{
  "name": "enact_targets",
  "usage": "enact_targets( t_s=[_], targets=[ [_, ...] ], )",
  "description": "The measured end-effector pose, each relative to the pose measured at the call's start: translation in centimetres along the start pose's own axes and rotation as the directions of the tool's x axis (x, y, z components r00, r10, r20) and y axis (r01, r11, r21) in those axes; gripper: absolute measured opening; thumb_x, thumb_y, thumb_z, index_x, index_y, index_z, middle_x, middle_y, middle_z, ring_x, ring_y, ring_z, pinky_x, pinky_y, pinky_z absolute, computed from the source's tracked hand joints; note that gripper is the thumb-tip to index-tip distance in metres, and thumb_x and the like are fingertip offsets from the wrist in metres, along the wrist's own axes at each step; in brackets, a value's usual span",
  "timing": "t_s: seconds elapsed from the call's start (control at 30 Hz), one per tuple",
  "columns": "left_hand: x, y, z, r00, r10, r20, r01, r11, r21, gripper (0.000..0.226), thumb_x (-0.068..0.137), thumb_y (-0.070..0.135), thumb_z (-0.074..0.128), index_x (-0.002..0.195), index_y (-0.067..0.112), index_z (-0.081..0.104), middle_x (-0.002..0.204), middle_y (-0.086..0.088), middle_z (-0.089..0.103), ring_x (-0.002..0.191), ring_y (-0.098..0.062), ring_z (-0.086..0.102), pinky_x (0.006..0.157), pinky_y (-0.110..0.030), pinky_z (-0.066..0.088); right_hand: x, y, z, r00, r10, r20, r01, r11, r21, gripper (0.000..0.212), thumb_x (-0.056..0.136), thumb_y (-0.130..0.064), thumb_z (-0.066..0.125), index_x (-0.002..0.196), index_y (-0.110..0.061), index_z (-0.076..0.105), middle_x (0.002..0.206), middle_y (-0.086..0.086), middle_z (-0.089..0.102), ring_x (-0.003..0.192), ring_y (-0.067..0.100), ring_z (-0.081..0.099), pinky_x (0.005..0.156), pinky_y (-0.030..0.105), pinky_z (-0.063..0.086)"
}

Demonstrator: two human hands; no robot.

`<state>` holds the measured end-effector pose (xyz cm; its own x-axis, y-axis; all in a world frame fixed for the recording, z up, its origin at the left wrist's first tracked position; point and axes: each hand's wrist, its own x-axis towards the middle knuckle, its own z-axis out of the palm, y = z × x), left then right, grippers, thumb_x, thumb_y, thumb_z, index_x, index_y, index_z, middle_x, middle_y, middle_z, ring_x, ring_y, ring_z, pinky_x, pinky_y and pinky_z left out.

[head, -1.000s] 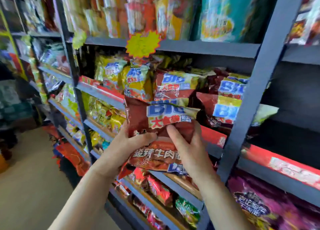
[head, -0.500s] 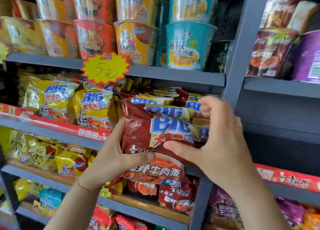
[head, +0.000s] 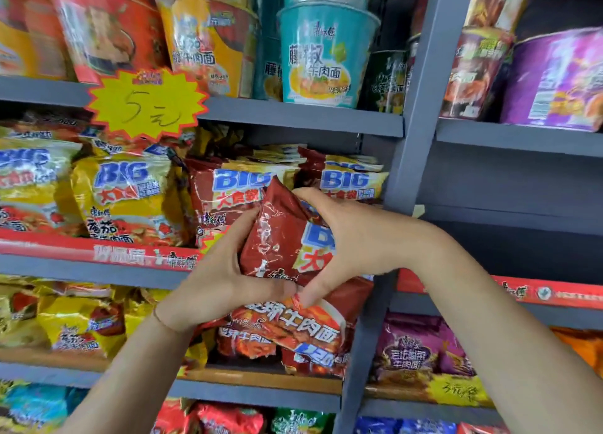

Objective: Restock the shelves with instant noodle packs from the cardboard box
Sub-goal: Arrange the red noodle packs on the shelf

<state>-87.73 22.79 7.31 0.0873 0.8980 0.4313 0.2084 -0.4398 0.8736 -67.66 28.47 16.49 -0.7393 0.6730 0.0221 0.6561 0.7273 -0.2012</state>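
Observation:
A dark red instant noodle pack (head: 280,237) with a blue BIG label is held upright in front of the middle shelf (head: 98,254). My left hand (head: 225,277) grips its left side, thumb across the front. My right hand (head: 352,237) curls over its top right edge, thumb pressing low on the front. Behind it stand more red packs (head: 225,192) of the same kind on the shelf. The cardboard box is out of view.
Yellow noodle packs (head: 120,198) fill the shelf's left part under a yellow star price tag (head: 146,103). Noodle cups (head: 323,54) line the shelf above. A grey upright post (head: 421,107) stands right of the packs, with a dark bay beyond it. Lower shelves hold more packs.
The view has swung toward the shelf front. Both hands have carried the red pack up to the row of red packs, and my right hand has shifted over its top edge.

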Motion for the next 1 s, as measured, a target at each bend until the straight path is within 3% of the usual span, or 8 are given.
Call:
enact_targets(
  t_s=[0.37,0.5,0.57,0.63,0.7,0.8,0.9,1.0],
  targets=[
    [2.2,1.2,0.5,0.985,0.145,0.093,-0.153,0.985,0.083,0.104,0.063,0.005,0.09,0.146,0.034,0.036,0.129,0.013,0.06,0.118,-0.014,0.063,0.089,-0.026,0.055,-2.2,0.3,0.8,0.951,0.042,-0.306,-0.044,0.999,0.001,0.129,0.051,-0.067,0.088,0.15,-0.046,0.007,0.156,-0.015,0.032,0.141,0.013,0.034,0.113,0.036,0.032],
    [3.8,1.4,-0.3,0.967,0.135,0.218,-0.126,0.991,-0.053,0.099,0.066,0.053,0.086,0.147,0.019,0.039,0.14,-0.002,0.057,0.128,-0.023,0.057,0.101,-0.038,0.05,-3.4,0.4,1.5,0.935,0.076,-0.346,-0.083,0.997,-0.004,0.127,0.05,-0.07,0.085,0.149,-0.047,0.008,0.156,-0.017,0.032,0.139,0.012,0.035,0.111,0.035,0.033],
    [5.2,1.7,-0.4,0.989,0.067,0.132,-0.042,0.982,-0.186,0.103,0.053,0.081,0.074,0.129,0.014,0.057,0.121,-0.003,0.07,0.112,-0.018,0.066,0.1,-0.036,0.051,-3.9,0.5,1.8,0.932,0.095,-0.349,-0.112,0.993,-0.028,0.127,0.051,-0.071,0.084,0.15,-0.045,0.007,0.157,-0.017,0.03,0.14,0.011,0.034,0.112,0.035,0.031],
    [6.1,1.4,-0.4,0.987,0.153,-0.04,-0.155,0.987,-0.047,0.056,0.074,0.065,0.069,0.105,0.019,0.07,0.1,0.001,0.076,0.095,-0.015,0.071,0.094,-0.037,0.056,-4.4,0.5,2.1,0.928,0.119,-0.354,-0.142,0.989,-0.038,0.127,0.053,-0.072,0.083,0.15,-0.044,0.007,0.157,-0.017,0.03,0.14,0.012,0.034,0.112,0.035,0.031],
    [7.1,0.6,-0.8,0.849,0.513,-0.125,-0.405,0.785,0.468,0.016,0.088,0.028,0.066,0.095,0.016,0.074,0.094,-0.001,0.074,0.09,-0.018,0.068,0.087,-0.042,0.056,-4.8,0.5,2.3,0.926,0.135,-0.353,-0.162,0.986,-0.046,0.126,0.053,-0.073,0.082,0.15,-0.044,0.007,0.154,-0.015,0.034,0.138,0.012,0.036,0.111,0.034,0.032],
    [9.0,-0.7,-1.6,0.699,0.673,0.239,-0.538,0.275,0.797,0.016,0.082,0.024,0.076,0.096,0.016,0.074,0.103,-0.001,0.069,0.096,-0.026,0.06,0.082,-0.042,0.048,-5.1,0.4,2.4,0.925,0.159,-0.345,-0.191,0.98,-0.06,0.127,0.053,-0.074,0.082,0.149,-0.044,0.005,0.154,-0.015,0.035,0.137,0.013,0.037,0.11,0.034,0.032],
    [10.1,-1.7,-1.6,0.74,0.6,0.302,-0.498,0.188,0.846,0.021,0.077,0.03,0.074,0.094,0.021,0.066,0.098,0.005,0.068,0.1,-0.023,0.058,0.08,-0.035,0.035,-5.4,0.5,2.5,0.921,0.187,-0.342,-0.209,0.977,-0.029,0.127,0.053,-0.073,0.082,0.15,-0.044,0.006,0.156,-0.017,0.031,0.139,0.012,0.036,0.112,0.033,0.031],
    [10.1,-2.1,-1.3,0.759,0.616,0.21,-0.44,0.249,0.863,0.015,0.075,0.024,0.065,0.086,0.019,0.057,0.081,0.003,0.063,0.082,-0.025,0.059,0.076,-0.028,0.023,-5.6,0.3,2.7,0.915,0.207,-0.347,-0.229,0.973,-0.021,0.128,0.052,-0.073,0.082,0.15,-0.044,0.006,0.156,-0.017,0.031,0.139,0.012,0.036,0.112,0.034,0.031]
  ],
)
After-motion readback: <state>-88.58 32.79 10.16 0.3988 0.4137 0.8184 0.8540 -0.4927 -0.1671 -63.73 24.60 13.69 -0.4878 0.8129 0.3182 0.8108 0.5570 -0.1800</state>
